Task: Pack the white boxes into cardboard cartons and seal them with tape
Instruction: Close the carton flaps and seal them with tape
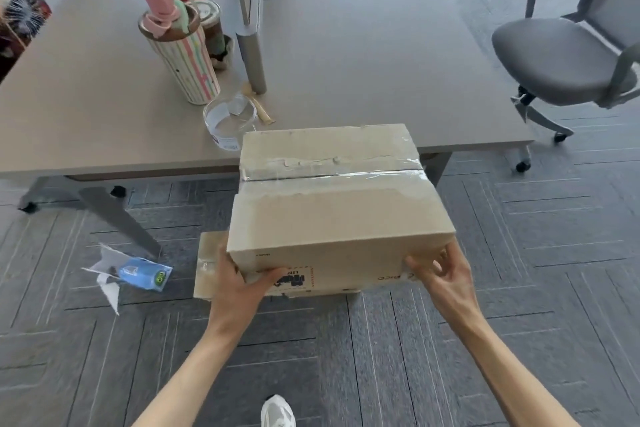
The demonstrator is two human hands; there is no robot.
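Note:
A brown cardboard carton [332,211] fills the middle of the head view, its top flaps closed and covered along the seam by clear tape [332,170]. It is held in the air in front of the grey table [346,45], its far end over the table's front edge. My left hand [239,282] grips the carton's near left corner, thumb on the printed front face. My right hand [438,274] grips the near right corner with curled fingers. No white boxes are visible.
A flat piece of cardboard [207,263] lies on the carpet below the carton. A blue packet with torn paper [138,272] lies on the floor at left. On the table stand a striped cup [187,59], a jar [211,28] and a clear tape roll [230,118]. A grey office chair [568,55] stands at right.

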